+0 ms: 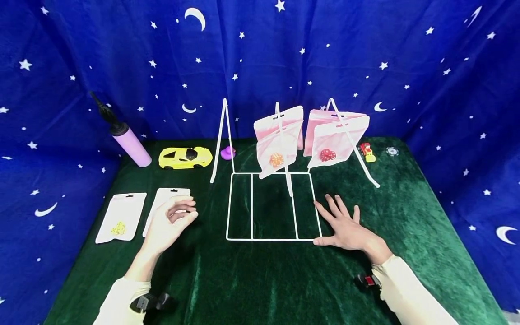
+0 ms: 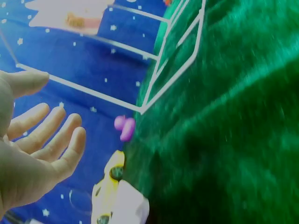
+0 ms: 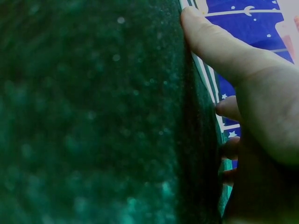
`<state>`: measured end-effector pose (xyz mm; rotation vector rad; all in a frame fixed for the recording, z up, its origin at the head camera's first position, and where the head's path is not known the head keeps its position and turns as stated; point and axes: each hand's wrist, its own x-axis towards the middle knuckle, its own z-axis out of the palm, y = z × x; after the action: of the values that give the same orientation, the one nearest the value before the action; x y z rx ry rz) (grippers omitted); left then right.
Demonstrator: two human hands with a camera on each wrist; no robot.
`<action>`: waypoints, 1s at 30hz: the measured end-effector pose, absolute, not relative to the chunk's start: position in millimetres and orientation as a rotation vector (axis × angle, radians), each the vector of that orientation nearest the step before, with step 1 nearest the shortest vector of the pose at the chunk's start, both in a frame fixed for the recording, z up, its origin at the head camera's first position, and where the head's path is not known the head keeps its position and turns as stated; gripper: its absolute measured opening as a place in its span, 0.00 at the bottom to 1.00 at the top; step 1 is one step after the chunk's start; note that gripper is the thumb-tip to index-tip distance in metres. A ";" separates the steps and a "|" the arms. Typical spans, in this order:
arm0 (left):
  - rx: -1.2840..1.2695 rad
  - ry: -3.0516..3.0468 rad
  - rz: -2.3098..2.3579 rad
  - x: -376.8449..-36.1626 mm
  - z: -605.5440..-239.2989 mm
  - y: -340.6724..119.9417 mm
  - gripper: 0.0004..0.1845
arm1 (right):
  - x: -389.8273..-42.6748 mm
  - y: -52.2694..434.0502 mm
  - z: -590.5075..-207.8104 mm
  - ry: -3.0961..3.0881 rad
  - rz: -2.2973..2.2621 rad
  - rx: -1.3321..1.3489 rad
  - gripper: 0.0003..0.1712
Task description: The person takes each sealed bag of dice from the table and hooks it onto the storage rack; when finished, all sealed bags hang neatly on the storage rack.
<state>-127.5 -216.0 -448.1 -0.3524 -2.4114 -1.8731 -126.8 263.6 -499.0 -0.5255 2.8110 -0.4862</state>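
Note:
My left hand (image 1: pixel 170 223) is above a flat pale zip bag (image 1: pixel 162 196), its fingers loosely bent around nothing. The left wrist view shows the same hand's fingers (image 2: pixel 70 144) apart from the thumb. Beside it lies another flat bag (image 1: pixel 118 210) with yellow dice (image 1: pixel 119 228). My right hand (image 1: pixel 345 228) lies spread at the right side of a white wire rack (image 1: pixel 268 239), thumb and forefinger touching its frame. Pink bags hang on two of the rack's prongs: a front bag with an orange die (image 1: pixel 277 159), another with red dice (image 1: pixel 327 155), each with a bag behind.
Along the back stand a lilac pump (image 1: pixel 136 149) with a black nozzle, a yellow toy car (image 1: pixel 185 158) and a purple rubber duck (image 1: pixel 228 153). At the right are a small red-and-yellow toy (image 1: pixel 367 152) and a round chip (image 1: pixel 392 151). A starry blue curtain (image 1: pixel 260 58) borders the green table cover (image 1: pixel 243 280).

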 end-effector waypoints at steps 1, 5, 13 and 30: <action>-0.322 -2.411 -1.860 -126.6 -448.7 -218.9 0.19 | -126.9 263.6 -499.1 2.815 -0.487 -0.530 0.62; -0.221 -2.408 -1.826 -122.7 -453.0 -228.6 0.20 | -126.2 263.8 -498.0 2.808 -0.490 -0.532 0.62; -0.097 -2.426 -1.817 -120.0 -465.1 -244.0 0.23 | -125.6 263.3 -494.5 2.801 -0.492 -0.522 0.62; 0.110 -2.316 -1.829 -120.1 -476.3 -272.7 0.26 | -127.0 263.8 -495.9 2.800 -0.480 -0.521 0.62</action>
<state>-120.1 -272.7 -476.3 0.1097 -2.3156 -1.8293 -127.0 263.8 -495.9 -0.5207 2.7999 -0.4803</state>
